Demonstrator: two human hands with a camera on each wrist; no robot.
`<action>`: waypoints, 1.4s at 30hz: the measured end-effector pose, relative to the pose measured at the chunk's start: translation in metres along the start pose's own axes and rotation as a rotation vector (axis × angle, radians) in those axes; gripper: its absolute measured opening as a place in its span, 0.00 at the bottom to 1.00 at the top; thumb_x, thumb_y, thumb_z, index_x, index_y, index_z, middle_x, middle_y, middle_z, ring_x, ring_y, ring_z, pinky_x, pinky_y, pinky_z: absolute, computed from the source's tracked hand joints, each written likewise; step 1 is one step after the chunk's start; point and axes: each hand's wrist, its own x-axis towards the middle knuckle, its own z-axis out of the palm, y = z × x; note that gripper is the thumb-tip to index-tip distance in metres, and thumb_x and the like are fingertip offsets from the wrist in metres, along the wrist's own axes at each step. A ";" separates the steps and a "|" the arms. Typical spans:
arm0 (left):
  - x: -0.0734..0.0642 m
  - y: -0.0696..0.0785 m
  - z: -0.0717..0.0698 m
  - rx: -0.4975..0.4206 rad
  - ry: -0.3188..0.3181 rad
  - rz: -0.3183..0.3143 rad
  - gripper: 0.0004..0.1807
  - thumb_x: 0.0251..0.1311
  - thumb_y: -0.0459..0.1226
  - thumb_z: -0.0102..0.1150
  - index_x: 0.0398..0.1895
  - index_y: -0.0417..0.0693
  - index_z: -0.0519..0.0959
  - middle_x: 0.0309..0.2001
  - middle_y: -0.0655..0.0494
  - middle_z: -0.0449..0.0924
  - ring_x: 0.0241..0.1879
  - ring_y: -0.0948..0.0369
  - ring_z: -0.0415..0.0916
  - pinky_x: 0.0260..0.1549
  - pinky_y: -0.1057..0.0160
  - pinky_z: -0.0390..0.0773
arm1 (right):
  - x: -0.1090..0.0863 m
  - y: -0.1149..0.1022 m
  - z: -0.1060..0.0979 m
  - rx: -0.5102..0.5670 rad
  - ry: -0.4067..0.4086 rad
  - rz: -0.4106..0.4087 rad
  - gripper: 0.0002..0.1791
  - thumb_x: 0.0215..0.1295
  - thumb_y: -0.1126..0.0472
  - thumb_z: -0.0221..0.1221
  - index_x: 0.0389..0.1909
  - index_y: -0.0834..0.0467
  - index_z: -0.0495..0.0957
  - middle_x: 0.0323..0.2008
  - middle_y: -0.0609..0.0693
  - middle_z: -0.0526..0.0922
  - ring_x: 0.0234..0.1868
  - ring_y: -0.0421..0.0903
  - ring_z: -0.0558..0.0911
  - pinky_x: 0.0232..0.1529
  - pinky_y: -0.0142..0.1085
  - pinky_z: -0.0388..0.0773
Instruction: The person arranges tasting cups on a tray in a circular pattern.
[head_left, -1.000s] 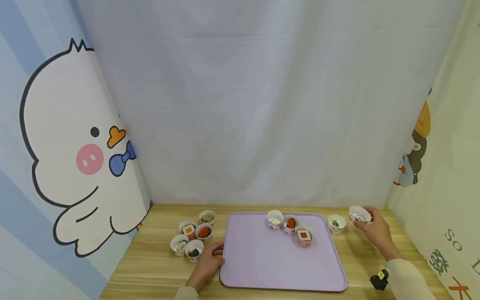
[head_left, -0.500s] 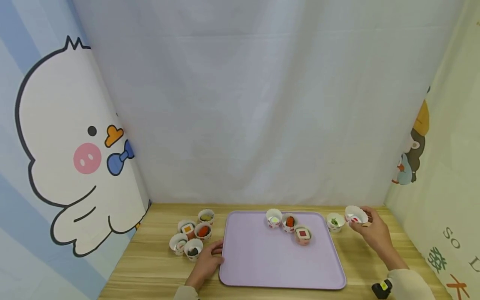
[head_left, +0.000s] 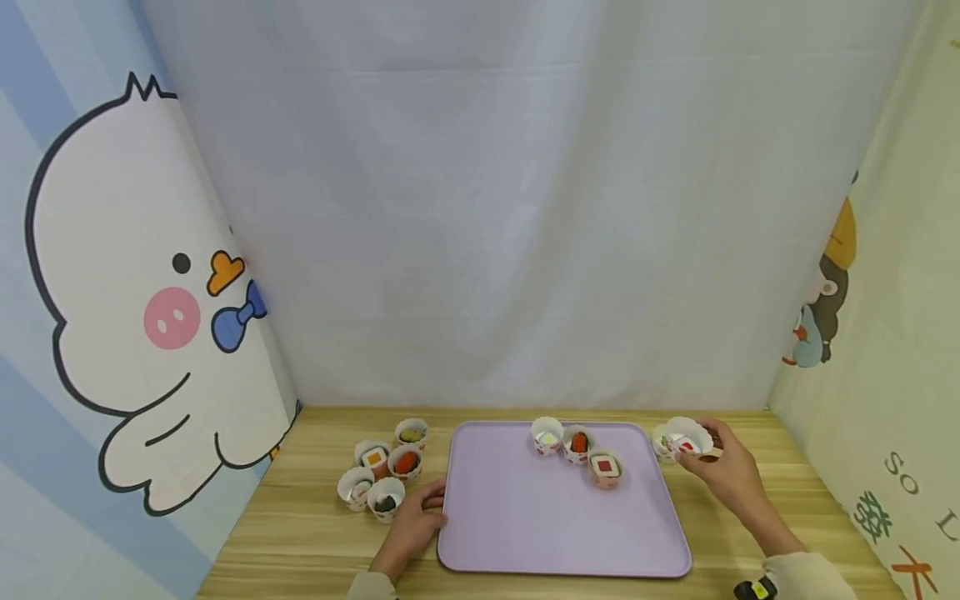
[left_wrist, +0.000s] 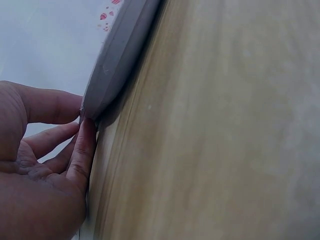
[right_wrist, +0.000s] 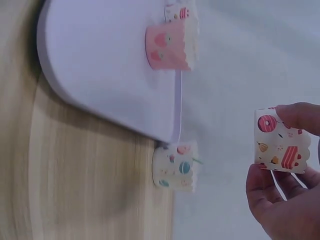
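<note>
My right hand (head_left: 726, 473) holds a white scalloped paper baking cup (right_wrist: 284, 142) between thumb and fingers, raised off the table. A red and white item (head_left: 682, 446) shows inside it; cake and doughnut prints cover its wall. In the head view this cup overlaps another paper cup (head_left: 663, 443) with something green inside, standing off the tray's right edge. My left hand (head_left: 415, 523) rests on the table, its fingertips and thumb touching the left edge of the lilac tray (head_left: 555, 533). On the tray stand three cups (head_left: 547, 437) near the back.
Several more paper cups (head_left: 386, 500) with small sushi-like pieces cluster left of the tray, beside my left hand. A black object with a yellow patch (head_left: 754, 590) lies near my right sleeve. A grey curtain (head_left: 525, 208) closes off the wooden table's back.
My right hand has moved left with the held cup, from beside the cup with the green item to partly over it in view. My left hand stays at the tray's edge.
</note>
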 end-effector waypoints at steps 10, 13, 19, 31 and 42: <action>0.000 -0.001 0.001 0.009 0.003 -0.001 0.34 0.44 0.23 0.58 0.62 0.29 0.71 0.56 0.35 0.77 0.54 0.46 0.77 0.40 0.70 0.78 | -0.013 -0.009 0.029 0.056 -0.044 -0.036 0.37 0.56 0.59 0.70 0.64 0.64 0.65 0.53 0.67 0.75 0.42 0.48 0.82 0.36 0.26 0.80; 0.000 0.000 0.001 0.010 0.003 0.000 0.34 0.44 0.23 0.58 0.62 0.29 0.71 0.56 0.34 0.77 0.54 0.46 0.77 0.40 0.70 0.78 | -0.016 -0.008 0.038 0.066 -0.048 -0.034 0.37 0.55 0.60 0.71 0.63 0.64 0.66 0.53 0.66 0.77 0.41 0.45 0.82 0.37 0.26 0.80; 0.000 0.001 0.002 0.017 0.009 -0.010 0.34 0.44 0.23 0.58 0.62 0.29 0.71 0.56 0.35 0.78 0.55 0.46 0.77 0.40 0.70 0.78 | -0.022 -0.008 0.050 0.087 -0.043 -0.043 0.36 0.52 0.62 0.72 0.62 0.64 0.68 0.51 0.65 0.78 0.41 0.40 0.79 0.38 0.26 0.80; 0.000 -0.001 0.001 0.016 0.008 -0.003 0.34 0.44 0.23 0.58 0.62 0.29 0.72 0.56 0.34 0.77 0.54 0.45 0.77 0.41 0.68 0.79 | -0.031 -0.005 0.074 0.073 -0.054 -0.033 0.34 0.47 0.65 0.74 0.57 0.64 0.72 0.49 0.61 0.82 0.44 0.40 0.77 0.39 0.27 0.78; -0.001 -0.002 0.001 0.015 0.013 0.007 0.34 0.44 0.23 0.58 0.62 0.29 0.72 0.56 0.34 0.78 0.53 0.45 0.78 0.40 0.68 0.80 | -0.036 0.001 0.097 0.031 -0.085 -0.022 0.34 0.43 0.66 0.75 0.55 0.62 0.74 0.49 0.59 0.83 0.48 0.47 0.78 0.40 0.27 0.77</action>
